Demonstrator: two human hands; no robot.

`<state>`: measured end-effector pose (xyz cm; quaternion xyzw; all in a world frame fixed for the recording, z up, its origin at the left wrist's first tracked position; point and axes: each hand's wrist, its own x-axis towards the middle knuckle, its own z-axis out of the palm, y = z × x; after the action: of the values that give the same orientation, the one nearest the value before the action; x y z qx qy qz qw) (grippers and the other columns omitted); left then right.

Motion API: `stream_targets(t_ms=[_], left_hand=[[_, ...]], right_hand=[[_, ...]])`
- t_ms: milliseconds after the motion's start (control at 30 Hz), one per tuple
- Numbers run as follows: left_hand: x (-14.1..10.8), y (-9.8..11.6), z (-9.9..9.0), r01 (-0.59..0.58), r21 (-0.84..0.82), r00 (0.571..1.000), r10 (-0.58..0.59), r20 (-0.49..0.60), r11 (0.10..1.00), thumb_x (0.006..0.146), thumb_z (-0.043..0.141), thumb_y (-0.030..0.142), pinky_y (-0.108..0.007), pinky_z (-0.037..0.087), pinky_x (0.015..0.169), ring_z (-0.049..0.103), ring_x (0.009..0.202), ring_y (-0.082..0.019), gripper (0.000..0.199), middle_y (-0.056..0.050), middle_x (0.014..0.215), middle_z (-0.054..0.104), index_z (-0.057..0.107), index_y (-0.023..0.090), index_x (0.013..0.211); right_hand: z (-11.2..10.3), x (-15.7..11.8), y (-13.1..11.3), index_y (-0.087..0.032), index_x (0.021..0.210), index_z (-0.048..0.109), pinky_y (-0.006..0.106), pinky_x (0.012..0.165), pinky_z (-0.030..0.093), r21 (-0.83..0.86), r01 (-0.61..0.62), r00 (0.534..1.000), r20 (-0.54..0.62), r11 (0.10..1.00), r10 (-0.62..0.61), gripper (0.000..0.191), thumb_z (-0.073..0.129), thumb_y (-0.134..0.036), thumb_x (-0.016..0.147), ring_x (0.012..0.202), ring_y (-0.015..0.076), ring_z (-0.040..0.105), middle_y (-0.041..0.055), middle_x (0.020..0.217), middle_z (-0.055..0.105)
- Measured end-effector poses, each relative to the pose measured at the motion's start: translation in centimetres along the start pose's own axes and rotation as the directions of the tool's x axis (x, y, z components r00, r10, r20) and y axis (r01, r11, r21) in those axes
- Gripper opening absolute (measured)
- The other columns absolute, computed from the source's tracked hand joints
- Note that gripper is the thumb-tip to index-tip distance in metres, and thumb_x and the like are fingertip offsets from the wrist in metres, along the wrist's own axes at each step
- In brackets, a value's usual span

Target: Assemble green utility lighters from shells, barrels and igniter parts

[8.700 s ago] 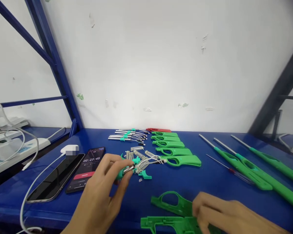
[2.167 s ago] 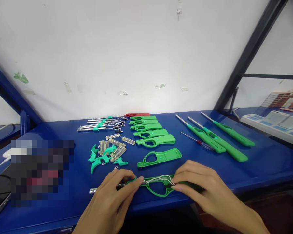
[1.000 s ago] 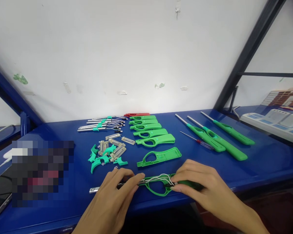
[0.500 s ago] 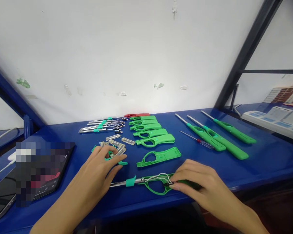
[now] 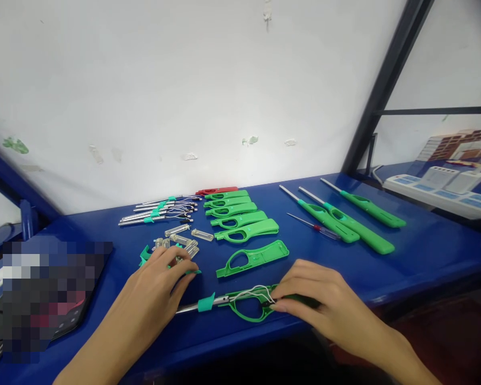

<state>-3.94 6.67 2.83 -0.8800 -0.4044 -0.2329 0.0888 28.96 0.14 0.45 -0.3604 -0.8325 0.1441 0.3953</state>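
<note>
My right hand (image 5: pixel 324 297) pinches the black igniter end (image 5: pixel 268 303) of a wired lighter nozzle inside a green lighter handle half (image 5: pixel 250 319) near the table's front edge. The metal nozzle tube (image 5: pixel 188 308) with its teal collar (image 5: pixel 206 303) sticks out leftward, and thin white wires (image 5: pixel 256 289) loop over the shell. My left hand (image 5: pixel 162 280) reaches into a pile of teal plastic pieces (image 5: pixel 145 255) and clear fuel tanks (image 5: pixel 180 239). Its thumb and forefinger close around a small teal piece (image 5: pixel 198 271), mostly hidden by the fingers.
Behind lie an open green handle half (image 5: pixel 256 258), several more green handles (image 5: pixel 246 230), a red one (image 5: pixel 218 190) and wired nozzles (image 5: pixel 148 218). Assembled lighters (image 5: pixel 361 230) and a screwdriver (image 5: pixel 318 229) lie at right. A blurred tablet (image 5: pixel 92 291) lies left.
My left thumb and forefinger have drawn closer together around the teal piece. My right hand keeps its pinch on the igniter end. The whole view has shifted slightly.
</note>
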Motion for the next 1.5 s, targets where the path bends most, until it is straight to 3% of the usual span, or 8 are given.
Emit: stream_targets(t_ms=[133,267,400,500,833,1033,1233,1500], left_hand=[[0.4,1.4,-1.6,0.052,-0.116,0.989,-0.068,-0.132,0.992,0.107,0.055,0.035,-0.034,0.056,0.082,0.071,0.094,-0.022,0.017,-0.002,0.108,0.074,0.069,0.026,0.103],[0.4,4.0,-2.8,0.127,-0.317,0.973,-0.179,-0.142,0.94,0.105,0.062,0.036,-0.024,0.052,0.059,0.063,0.064,-0.013,0.011,0.004,0.087,0.072,0.067,0.027,0.1],[-0.1,6.8,-2.1,0.163,-0.496,0.967,-0.238,-0.092,0.853,0.103,0.066,0.031,-0.023,0.057,0.061,0.071,0.071,-0.013,0.013,0.003,0.093,0.077,0.067,0.026,0.091],[-0.2,8.4,-0.9,0.086,-0.533,0.986,-0.148,-0.075,0.842,0.102,0.063,0.023,-0.024,0.059,0.069,0.071,0.076,-0.013,0.015,0.001,0.095,0.075,0.063,0.024,0.087],[-0.5,8.7,1.2,-0.016,-0.459,0.997,-0.024,-0.08,0.888,0.104,0.059,0.017,-0.023,0.059,0.075,0.07,0.084,-0.014,0.008,0.001,0.096,0.071,0.061,0.025,0.106],[-0.9,7.1,0.6,-0.192,-0.337,0.979,0.204,-0.002,0.922,0.113,0.045,0.02,-0.02,0.062,0.081,0.076,0.089,-0.013,0.025,-0.001,0.113,0.074,0.066,0.028,0.126],[-1.7,6.1,0.0,-0.314,-0.111,0.949,0.31,-0.053,0.943,0.103,0.038,0.001,-0.028,0.062,0.092,0.075,0.107,-0.019,0.052,-0.003,0.122,0.077,0.065,0.026,0.138],[-0.7,7.0,1.7,-0.212,-0.105,0.967,0.194,-0.163,0.972,0.103,0.048,0.001,-0.02,0.045,0.056,0.055,0.076,-0.014,0.04,-0.005,0.103,0.067,0.068,0.026,0.127]], right_hand=[[0.0,0.1,0.0,-0.023,0.104,0.078,0.029,0.077,0.053,0.01,-0.009,1.0,-0.007,1.0,0.009,0.009,0.073,-0.03,0.104,0.084,0.0157,0.07,0.0001,0.094,0.081],[0.0,0.2,0.0,-0.023,0.103,0.078,0.028,0.077,0.054,0.009,-0.003,1.0,-0.016,1.0,0.003,0.008,0.074,-0.029,0.103,0.084,0.0151,0.07,-0.0002,0.094,0.082],[0.0,0.2,0.0,-0.023,0.102,0.079,0.029,0.077,0.055,0.002,-0.018,1.0,-0.005,1.0,0.018,0.01,0.073,-0.031,0.103,0.084,0.0166,0.071,0.001,0.094,0.082],[0.0,0.1,-0.1,-0.023,0.103,0.079,0.03,0.077,0.056,-0.002,-0.014,1.0,-0.004,1.0,0.014,0.011,0.072,-0.032,0.104,0.085,0.017,0.071,0.0014,0.094,0.082],[-0.2,0.2,-0.1,-0.023,0.103,0.08,0.031,0.078,0.056,-0.017,0.006,1.0,-0.014,1.0,-0.006,0.016,0.069,-0.034,0.106,0.082,0.0165,0.072,0.0019,0.093,0.083],[-0.1,0.1,0.0,-0.023,0.104,0.08,0.031,0.08,0.055,-0.019,0.011,1.0,-0.016,1.0,-0.011,0.013,0.071,-0.032,0.105,0.083,0.0159,0.072,0.0006,0.094,0.083],[-0.1,0.1,0.0,-0.023,0.105,0.08,0.032,0.079,0.056,-0.026,0.009,1.0,-0.011,1.0,-0.01,0.015,0.07,-0.034,0.106,0.082,0.0161,0.072,0.0013,0.094,0.083],[-0.1,0.1,0.1,-0.023,0.106,0.08,0.032,0.08,0.054,-0.016,0.006,1.0,-0.001,1.0,-0.006,0.014,0.07,-0.033,0.105,0.083,0.0164,0.071,0.0013,0.095,0.083]])
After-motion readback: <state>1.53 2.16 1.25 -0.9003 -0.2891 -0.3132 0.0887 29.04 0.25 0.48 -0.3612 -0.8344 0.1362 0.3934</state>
